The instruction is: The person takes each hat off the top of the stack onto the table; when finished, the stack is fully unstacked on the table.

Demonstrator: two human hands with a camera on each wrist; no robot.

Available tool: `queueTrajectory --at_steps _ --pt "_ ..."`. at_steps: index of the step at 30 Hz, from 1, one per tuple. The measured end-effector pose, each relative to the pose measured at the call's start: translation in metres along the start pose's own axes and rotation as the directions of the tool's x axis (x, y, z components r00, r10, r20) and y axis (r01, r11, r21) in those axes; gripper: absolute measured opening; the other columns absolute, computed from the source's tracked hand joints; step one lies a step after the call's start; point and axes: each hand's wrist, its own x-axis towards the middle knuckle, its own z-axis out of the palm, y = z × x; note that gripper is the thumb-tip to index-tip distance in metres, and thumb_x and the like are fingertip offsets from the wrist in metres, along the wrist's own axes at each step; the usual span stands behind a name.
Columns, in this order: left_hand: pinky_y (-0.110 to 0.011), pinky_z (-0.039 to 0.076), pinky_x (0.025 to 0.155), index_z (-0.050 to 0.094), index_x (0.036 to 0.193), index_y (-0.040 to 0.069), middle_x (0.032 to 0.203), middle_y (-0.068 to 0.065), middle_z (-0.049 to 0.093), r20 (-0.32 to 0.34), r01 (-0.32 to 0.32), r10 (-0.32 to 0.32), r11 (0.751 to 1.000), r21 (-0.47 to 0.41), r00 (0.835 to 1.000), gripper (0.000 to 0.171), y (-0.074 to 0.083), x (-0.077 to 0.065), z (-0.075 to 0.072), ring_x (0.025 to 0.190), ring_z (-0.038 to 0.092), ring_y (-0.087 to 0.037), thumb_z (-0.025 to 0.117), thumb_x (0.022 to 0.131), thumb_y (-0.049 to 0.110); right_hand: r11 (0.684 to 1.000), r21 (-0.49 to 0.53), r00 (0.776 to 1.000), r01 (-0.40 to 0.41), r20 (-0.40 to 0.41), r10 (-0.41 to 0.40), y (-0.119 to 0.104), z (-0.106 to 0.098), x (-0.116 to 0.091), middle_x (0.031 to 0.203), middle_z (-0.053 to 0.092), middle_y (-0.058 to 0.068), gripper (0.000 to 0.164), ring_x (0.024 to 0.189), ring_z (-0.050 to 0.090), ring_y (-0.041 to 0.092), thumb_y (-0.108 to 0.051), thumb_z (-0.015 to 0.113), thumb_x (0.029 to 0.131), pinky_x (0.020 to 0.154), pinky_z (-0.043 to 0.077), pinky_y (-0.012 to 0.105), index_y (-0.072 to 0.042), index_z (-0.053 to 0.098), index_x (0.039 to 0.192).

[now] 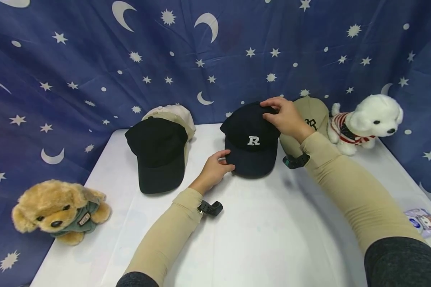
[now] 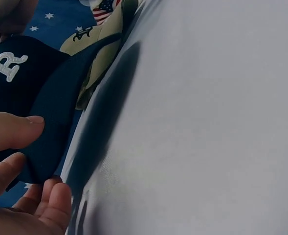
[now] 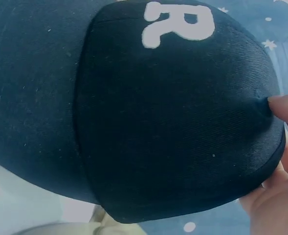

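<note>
A navy baseball cap point(image 1: 253, 161) with a white R on its front is held between both hands, its brim towards me. My right hand point(image 1: 285, 115) grips the top of the crown; in the right wrist view the thumb presses the front cloth while the other fingers lie behind it. At the brim's left edge, my left hand point(image 1: 215, 169) pinches, thumb above and fingers below in the left wrist view. The brim casts a shadow on the white cloth beside it. Behind my right hand stands a beige cap point(image 1: 312, 107) with dark lettering, partly hidden.
To the left, a black cap point(image 1: 161, 155) overlaps paler caps point(image 1: 186, 115). A brown plush dog point(image 1: 57, 203) sits at the table's left edge, a white plush dog point(image 1: 373, 115) at the back right. A small printed packet point(image 1: 425, 221) lies at right. A starry blue curtain point(image 1: 237, 52) hangs behind.
</note>
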Motion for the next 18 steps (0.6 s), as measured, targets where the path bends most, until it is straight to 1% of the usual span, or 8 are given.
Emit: queueTrajectory --at_steps 4,7,10,14,18 --pt "-0.03 0.05 0.087 0.055 0.143 0.011 0.138 -0.01 0.053 -0.024 -0.014 0.015 0.999 0.04 1.0 0.058 0.001 0.01 0.003 0.111 0.055 -0.021 0.074 0.089 0.004 1.0 -0.009 1.0 0.0 -0.022 0.0 0.009 -0.002 0.005 0.13 0.055 0.024 0.033 0.126 0.046 0.036 0.005 0.063 0.091 0.109 0.035 0.047 0.01 0.064 0.123" --pt "-0.03 0.049 0.087 0.055 0.143 0.01 0.138 -0.01 0.053 -0.026 -0.022 0.024 0.998 0.066 0.999 0.058 0.002 0.016 0.006 0.11 0.053 -0.021 0.074 0.089 0.006 1.0 -0.021 0.999 -0.008 -0.034 0.007 0.014 -0.003 0.009 0.129 0.056 0.023 0.032 0.125 0.046 0.035 0.005 0.063 0.091 0.109 0.035 0.047 0.009 0.064 0.123" --pt "-0.03 0.048 0.087 0.054 0.144 0.01 0.138 -0.011 0.054 -0.025 -0.02 0.022 0.997 0.08 0.999 0.059 0.003 0.019 0.008 0.11 0.052 -0.022 0.074 0.089 0.008 0.999 -0.029 0.999 -0.036 -0.036 0.035 0.018 -0.003 0.012 0.13 0.054 0.022 0.032 0.126 0.046 0.037 0.002 0.062 0.092 0.109 0.035 0.048 0.007 0.065 0.123" --pt "-0.031 0.047 0.088 0.053 0.144 0.009 0.137 -0.012 0.053 -0.034 -0.012 0.014 0.997 0.074 0.999 0.06 0.003 0.023 0.01 0.109 0.051 -0.022 0.075 0.088 0.009 0.996 -0.033 0.996 -0.084 -0.025 0.084 0.023 -0.002 0.017 0.136 0.05 0.022 0.033 0.13 0.044 0.041 -0.001 0.062 0.093 0.109 0.035 0.048 0.005 0.064 0.126" --pt "-0.033 0.045 0.092 0.052 0.145 0.009 0.138 -0.012 0.052 -0.034 -0.002 0.004 0.998 0.06 0.999 0.061 0.003 0.028 0.011 0.111 0.049 -0.023 0.074 0.089 0.009 0.992 -0.034 0.993 -0.118 -0.01 0.118 0.027 -0.001 0.021 0.141 0.046 0.023 0.034 0.133 0.041 0.043 -0.002 0.061 0.094 0.11 0.034 0.049 0.003 0.063 0.128"
